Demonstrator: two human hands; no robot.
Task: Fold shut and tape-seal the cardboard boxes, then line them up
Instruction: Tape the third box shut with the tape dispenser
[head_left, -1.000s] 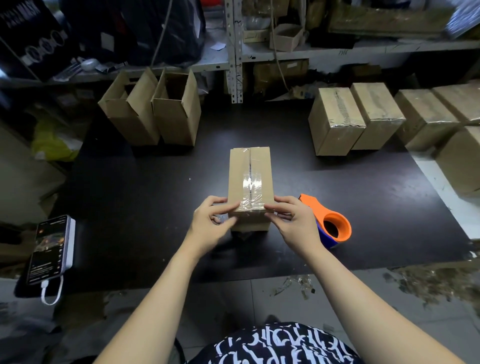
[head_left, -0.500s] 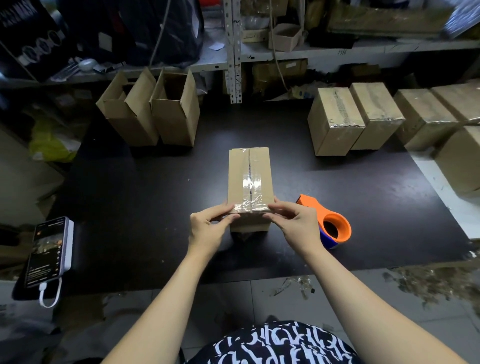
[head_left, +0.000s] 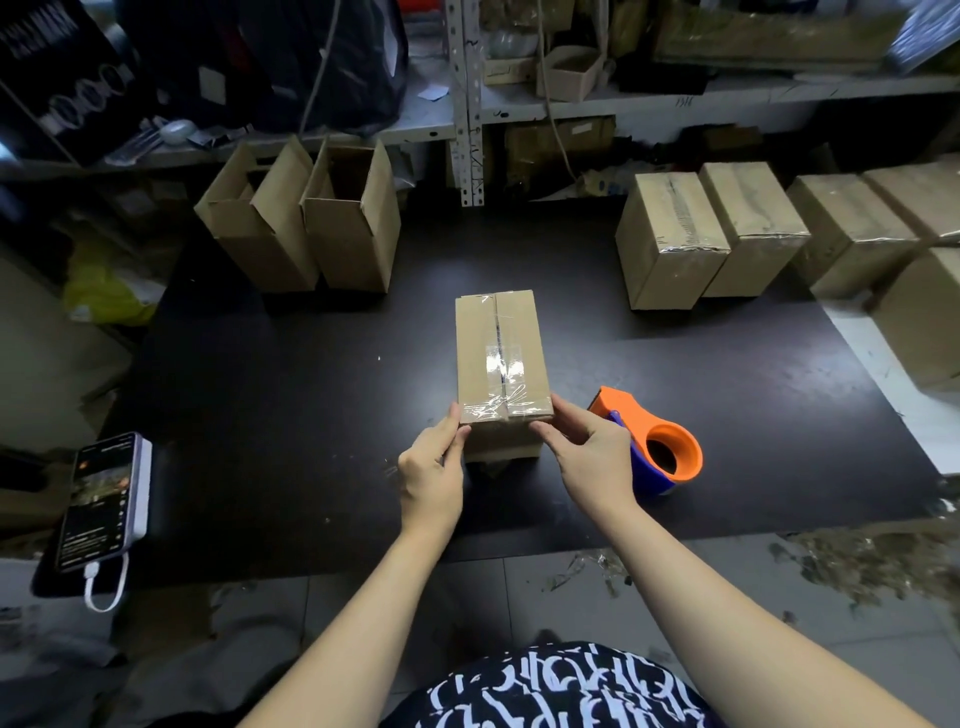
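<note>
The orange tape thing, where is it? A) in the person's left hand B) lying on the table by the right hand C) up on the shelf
B: the orange tape dispenser lies on the dark table, just beyond the right hand, which is pressing the taped box.

We see a closed box (head_left: 501, 358) mid-table, clear tape along its top seam. Two open boxes (head_left: 306, 228) stand far left; sealed boxes (head_left: 727, 228) line the far right.

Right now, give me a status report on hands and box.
Left hand and right hand pinch taped box at near corners. Tape dispenser beside right hand. Nothing blocking.
</note>
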